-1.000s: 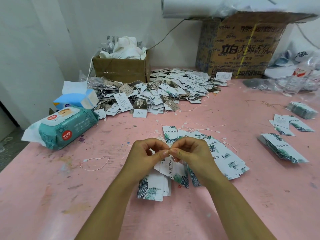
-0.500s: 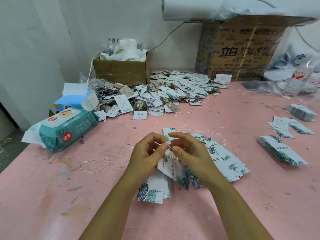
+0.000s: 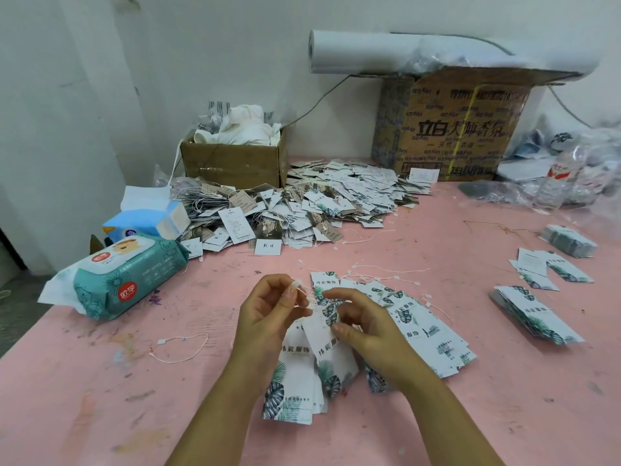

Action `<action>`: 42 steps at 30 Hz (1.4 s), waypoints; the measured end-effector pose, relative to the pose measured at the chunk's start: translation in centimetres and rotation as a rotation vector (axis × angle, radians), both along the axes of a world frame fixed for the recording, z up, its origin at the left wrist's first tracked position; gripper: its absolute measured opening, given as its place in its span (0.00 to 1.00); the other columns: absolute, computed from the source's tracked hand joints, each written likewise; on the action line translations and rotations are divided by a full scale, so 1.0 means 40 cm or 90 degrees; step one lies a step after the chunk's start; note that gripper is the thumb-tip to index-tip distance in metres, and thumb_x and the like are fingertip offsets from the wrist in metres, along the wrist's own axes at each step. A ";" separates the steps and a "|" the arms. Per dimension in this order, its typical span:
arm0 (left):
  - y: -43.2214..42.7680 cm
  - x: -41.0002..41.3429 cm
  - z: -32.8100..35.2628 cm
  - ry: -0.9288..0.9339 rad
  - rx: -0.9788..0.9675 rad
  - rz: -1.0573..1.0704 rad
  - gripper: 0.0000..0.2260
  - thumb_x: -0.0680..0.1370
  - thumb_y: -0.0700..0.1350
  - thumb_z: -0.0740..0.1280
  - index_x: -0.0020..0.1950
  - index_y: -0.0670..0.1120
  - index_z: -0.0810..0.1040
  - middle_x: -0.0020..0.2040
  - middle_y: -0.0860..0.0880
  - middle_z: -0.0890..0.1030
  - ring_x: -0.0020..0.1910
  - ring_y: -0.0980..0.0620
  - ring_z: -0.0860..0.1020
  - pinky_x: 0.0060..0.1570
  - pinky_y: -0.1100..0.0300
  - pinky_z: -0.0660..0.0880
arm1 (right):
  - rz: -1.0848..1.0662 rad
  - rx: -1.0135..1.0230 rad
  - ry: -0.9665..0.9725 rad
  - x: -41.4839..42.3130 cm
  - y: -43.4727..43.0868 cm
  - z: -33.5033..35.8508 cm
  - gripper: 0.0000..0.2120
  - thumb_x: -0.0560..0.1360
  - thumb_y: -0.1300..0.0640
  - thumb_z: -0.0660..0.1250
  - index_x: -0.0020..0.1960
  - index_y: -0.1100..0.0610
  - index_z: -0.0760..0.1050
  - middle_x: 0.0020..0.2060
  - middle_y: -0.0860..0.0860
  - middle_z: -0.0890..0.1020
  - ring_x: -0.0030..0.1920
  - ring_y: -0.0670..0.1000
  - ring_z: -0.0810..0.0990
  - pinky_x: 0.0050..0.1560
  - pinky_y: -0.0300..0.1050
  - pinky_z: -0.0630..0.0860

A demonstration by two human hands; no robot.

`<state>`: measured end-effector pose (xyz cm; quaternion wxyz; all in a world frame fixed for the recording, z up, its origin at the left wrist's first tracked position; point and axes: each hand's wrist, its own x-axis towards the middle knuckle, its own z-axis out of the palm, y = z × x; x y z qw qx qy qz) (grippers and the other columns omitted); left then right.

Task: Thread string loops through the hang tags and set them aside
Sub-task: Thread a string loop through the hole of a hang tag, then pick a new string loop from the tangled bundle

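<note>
In front of me lay a pink table (image 3: 100, 398), its top scuffed and flecked with paint stains. Its far edge met a plain white wall (image 3: 201, 45) with a few smudges. To my left, grey floor (image 3: 15, 314) showed past the table's edge. The light was soft and even.

Soft, even light covers the pink desk (image 3: 437, 415), leaving only faint shadows under the left hand (image 3: 268, 314), the right hand (image 3: 366, 326) and the hang tags (image 3: 312, 358). The wide lens bows the white roll (image 3: 437, 52) at the far edge. Plastic bags (image 3: 571, 173) at the far right corner glare and blur; the string (image 3: 297, 283) barely resolves.
</note>
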<state>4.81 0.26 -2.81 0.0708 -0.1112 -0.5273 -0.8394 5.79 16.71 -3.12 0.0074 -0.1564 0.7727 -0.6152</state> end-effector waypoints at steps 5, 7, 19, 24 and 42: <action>-0.003 -0.012 -0.012 -0.048 -0.103 0.109 0.05 0.74 0.36 0.66 0.42 0.45 0.77 0.35 0.52 0.80 0.36 0.57 0.77 0.38 0.67 0.76 | -0.010 -0.172 -0.028 0.006 -0.010 0.007 0.14 0.75 0.70 0.62 0.48 0.51 0.73 0.32 0.51 0.73 0.34 0.48 0.70 0.32 0.37 0.68; -0.002 -0.016 -0.018 -0.053 -0.179 0.135 0.06 0.74 0.35 0.67 0.41 0.46 0.78 0.35 0.54 0.80 0.37 0.58 0.76 0.38 0.69 0.74 | -0.051 -0.174 -0.017 0.004 -0.017 0.006 0.11 0.74 0.70 0.63 0.43 0.55 0.75 0.33 0.48 0.77 0.35 0.46 0.74 0.35 0.36 0.71; -0.027 -0.023 -0.043 -0.058 -0.623 0.139 0.12 0.75 0.46 0.69 0.58 0.53 0.77 0.50 0.56 0.79 0.54 0.52 0.73 0.55 0.57 0.69 | -0.212 -0.385 -0.177 -0.022 -0.001 0.001 0.28 0.74 0.65 0.64 0.72 0.55 0.62 0.67 0.47 0.69 0.52 0.49 0.80 0.58 0.45 0.74; -0.034 -0.020 -0.042 -0.062 -0.784 0.136 0.16 0.74 0.51 0.68 0.61 0.57 0.74 0.61 0.54 0.75 0.62 0.49 0.68 0.61 0.56 0.64 | -0.244 -0.470 -0.209 -0.026 0.017 0.019 0.38 0.74 0.65 0.64 0.76 0.54 0.46 0.75 0.55 0.50 0.67 0.53 0.67 0.71 0.50 0.60; -0.037 -0.024 -0.045 -0.059 -0.663 0.162 0.07 0.74 0.38 0.67 0.47 0.50 0.79 0.41 0.56 0.78 0.37 0.62 0.71 0.38 0.65 0.65 | -0.234 -0.632 -0.325 -0.037 0.064 0.033 0.17 0.77 0.66 0.59 0.65 0.68 0.67 0.60 0.67 0.72 0.60 0.62 0.75 0.67 0.51 0.67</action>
